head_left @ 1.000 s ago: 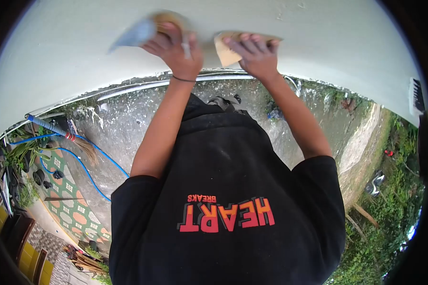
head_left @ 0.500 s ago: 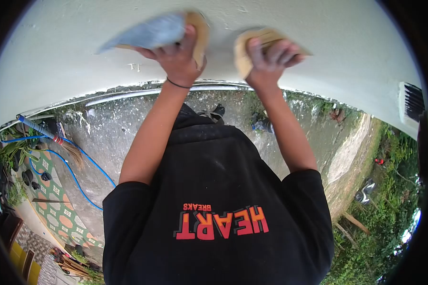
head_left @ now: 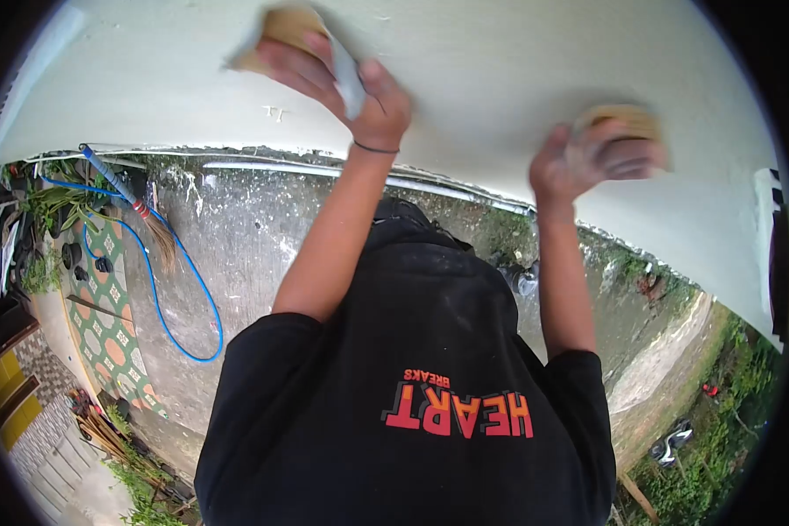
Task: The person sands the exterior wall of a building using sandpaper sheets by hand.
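Note:
My left hand [head_left: 384,110], with a dark band at the wrist, presses a bent tan and grey sheet [head_left: 291,24] to the pale wall [head_left: 473,79] at the upper left. The sheet curls around the fingers, and part of it shows between fingers and thumb. Farther right and a little lower, my right hand [head_left: 570,167] is closed on another tan sheet [head_left: 629,116] against the same wall. Motion blurs its fingers and the sheet's edges. The two hands are well apart.
Below the wall runs a white pipe [head_left: 272,167] along the rough concrete ground [head_left: 237,237]. A broom [head_left: 136,202] and a blue hose [head_left: 155,285] lie at the left, near potted plants. Greenery [head_left: 719,438] grows at the lower right, with a dark vent-like fixture at the wall's right edge.
My right hand has moved right and down along the wall with its sheet. My left hand has shifted slightly right, and its sheet has folded over differently. The view has shifted too.

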Tool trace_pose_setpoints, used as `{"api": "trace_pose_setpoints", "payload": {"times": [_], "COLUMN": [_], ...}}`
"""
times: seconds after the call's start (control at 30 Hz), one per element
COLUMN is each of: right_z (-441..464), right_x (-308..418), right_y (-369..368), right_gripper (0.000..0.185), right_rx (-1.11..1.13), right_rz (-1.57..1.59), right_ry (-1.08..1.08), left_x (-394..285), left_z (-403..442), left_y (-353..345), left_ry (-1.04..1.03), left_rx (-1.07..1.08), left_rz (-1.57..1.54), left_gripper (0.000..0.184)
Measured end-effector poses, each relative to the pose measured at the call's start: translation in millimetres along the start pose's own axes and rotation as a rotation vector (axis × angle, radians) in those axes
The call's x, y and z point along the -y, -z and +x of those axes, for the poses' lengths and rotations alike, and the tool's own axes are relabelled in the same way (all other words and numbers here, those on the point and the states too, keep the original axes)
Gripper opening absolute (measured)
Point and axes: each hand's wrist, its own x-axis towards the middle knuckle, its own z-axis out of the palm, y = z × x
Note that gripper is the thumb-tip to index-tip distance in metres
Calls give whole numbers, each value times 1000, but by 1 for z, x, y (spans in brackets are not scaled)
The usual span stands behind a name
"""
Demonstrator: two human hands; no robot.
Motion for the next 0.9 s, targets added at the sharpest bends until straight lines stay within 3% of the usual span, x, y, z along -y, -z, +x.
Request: {"api": "trace_pose_setpoints", "payload": {"times": [0.07,0.13,0.2,0.27,0.3,0.33,0.37,0.43,0.47,0.5,0.53,0.57,0.6,0.63,0.7,0.77,0.8,0.83,0.87,0.9], "right_z": [-98,-155,-151,-89,-49,-15,5,36,29,12,-15,-16,-55,-61,-66,-22,-1,20,30,34], "right_x": [-9,-30,-57,-85,-94,-103,-109,-111,-108,-96,-82,-47,-31,-25,-20,-79,-116,-141,-175,-200], "right_y": [-16,6,15,24,36,49,57,66,62,55,36,25,23,34,38,57,69,92,109,115], "right_gripper": [57,49,55,60,63,65,65,75,78,75,72,72,74,74,74,74,71,62,61,61], "right_rx": [243,749,513,-40,-183,-330,-359,-566,-574,-438,-429,-420,-110,-171,45,-261,-495,-600,-680,-785], "right_rz": [-60,-145,-68,-82,160,406,389,657,678,580,563,376,209,190,311,350,559,634,665,627], "right_ry": [216,152,-134,-298,-519,-725,-710,-962,-1024,-1042,-911,-826,-768,-789,-819,-917,-992,-1327,-1370,-1372], "left_x": [22,41,38,21,12,-1,-20,-32,-25,-12,-11,-24,-20,-5,-28,-19,-45,-38,-37,-20], "left_z": [-75,-142,-132,-78,-40,-7,23,43,36,24,20,23,22,14,30,45,78,106,133,147], "left_y": [-12,11,28,8,2,1,-3,-9,-13,-15,-18,-15,-13,-6,-11,0,4,20,21,23], "left_ry": [-92,7,103,68,24,30,121,223,207,320,427,530,498,600,477,478,486,542,580,499], "left_rx": [-4,485,636,170,36,-38,-116,-211,-223,-237,-229,-241,-202,-84,-213,-180,-219,-101,-221,-144], "left_rz": [83,109,153,34,5,49,-68,-151,-202,-351,-501,-460,-480,-410,-468,-270,-322,-321,-384,-429], "left_gripper": [58,61,59,58,55,55,56,59,59,59,63,63,62,60,61,61,60,61,62,63]}}
